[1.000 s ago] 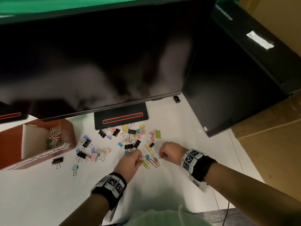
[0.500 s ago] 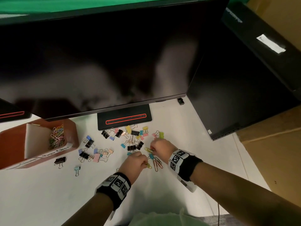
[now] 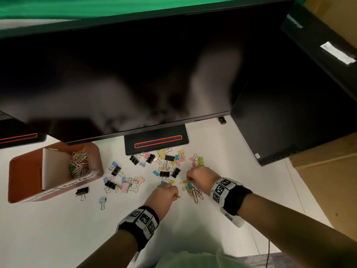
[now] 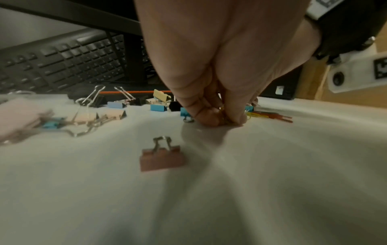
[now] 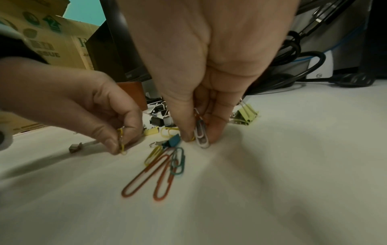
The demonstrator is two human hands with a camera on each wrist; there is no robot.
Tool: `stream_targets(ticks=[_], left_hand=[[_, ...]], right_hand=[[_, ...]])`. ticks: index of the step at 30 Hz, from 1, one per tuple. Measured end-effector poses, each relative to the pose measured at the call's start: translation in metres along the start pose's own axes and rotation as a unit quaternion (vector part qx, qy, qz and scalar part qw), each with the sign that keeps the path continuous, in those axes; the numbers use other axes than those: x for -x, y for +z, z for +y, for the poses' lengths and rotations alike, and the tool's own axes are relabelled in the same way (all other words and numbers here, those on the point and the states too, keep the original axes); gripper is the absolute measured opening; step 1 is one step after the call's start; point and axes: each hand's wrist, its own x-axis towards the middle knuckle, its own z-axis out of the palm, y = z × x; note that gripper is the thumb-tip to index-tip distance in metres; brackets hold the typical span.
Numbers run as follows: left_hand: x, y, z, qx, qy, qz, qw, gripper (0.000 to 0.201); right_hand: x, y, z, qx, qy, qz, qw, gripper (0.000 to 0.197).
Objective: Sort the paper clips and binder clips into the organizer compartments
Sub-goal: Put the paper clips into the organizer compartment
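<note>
Coloured binder clips (image 3: 166, 167) lie scattered on the white desk (image 3: 58, 229) below the monitor. My left hand (image 3: 165, 192) pinches a yellow paper clip (image 5: 121, 140) upright against the desk. My right hand (image 3: 199, 176) pinches a white paper clip (image 5: 201, 134) with other clips behind it, its fingertips down on the desk. Between the hands lie two long red paper clips (image 5: 150, 175), a teal one (image 5: 178, 163) and a yellow one (image 5: 153, 155). The brown organizer (image 3: 25, 171) stands at the left, with several paper clips (image 3: 78, 163) in its right compartment.
A big dark monitor (image 3: 116, 74) overhangs the desk on a black stand (image 3: 156, 141). A second dark screen (image 3: 289, 113) stands at the right, cardboard boxes (image 3: 328, 180) beyond it. A pink binder clip (image 4: 162, 158) lies near my left wrist. A keyboard (image 4: 62, 63) sits at the back.
My right hand has moved up and left from the loose paper clips toward the binder clip pile. My left hand has stayed by the yellow paper clip.
</note>
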Motion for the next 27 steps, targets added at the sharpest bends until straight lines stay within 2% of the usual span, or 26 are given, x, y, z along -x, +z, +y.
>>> stream_targets(ticks=[5, 8, 15, 18, 22, 24, 27], left_hand=[[0.033, -0.042, -0.019, 0.109, -0.01, 0.071, 0.992, 0.003], [0.061, -0.086, -0.052, 0.125, -0.032, 0.157, 0.979, 0.008], [0.114, -0.184, -0.14, 0.094, -0.197, 0.283, 0.934, 0.007], [0.113, -0.2, -0.167, 0.103, -0.244, 0.274, 0.925, 0.01], [0.11, -0.203, -0.177, 0.084, -0.251, 0.17, 0.949, 0.025], [0.111, -0.202, -0.168, 0.06, -0.224, 0.17, 0.958, 0.031], [0.113, -0.192, -0.154, 0.078, -0.144, 0.219, 0.962, 0.036]], right_hand=[[0.003, -0.029, -0.029, -0.02, -0.009, 0.034, 0.999, 0.018], [-0.012, -0.046, -0.073, -0.02, -0.046, 0.056, 0.997, 0.016], [-0.084, -0.07, -0.209, -0.067, -0.138, 0.102, 0.983, 0.016], [-0.118, -0.072, -0.263, -0.092, -0.133, 0.116, 0.98, 0.017], [-0.146, -0.062, -0.293, -0.119, -0.071, 0.091, 0.986, 0.039], [-0.144, -0.056, -0.288, -0.151, -0.071, 0.098, 0.981, 0.046], [-0.119, -0.051, -0.262, -0.191, -0.128, 0.142, 0.963, 0.041]])
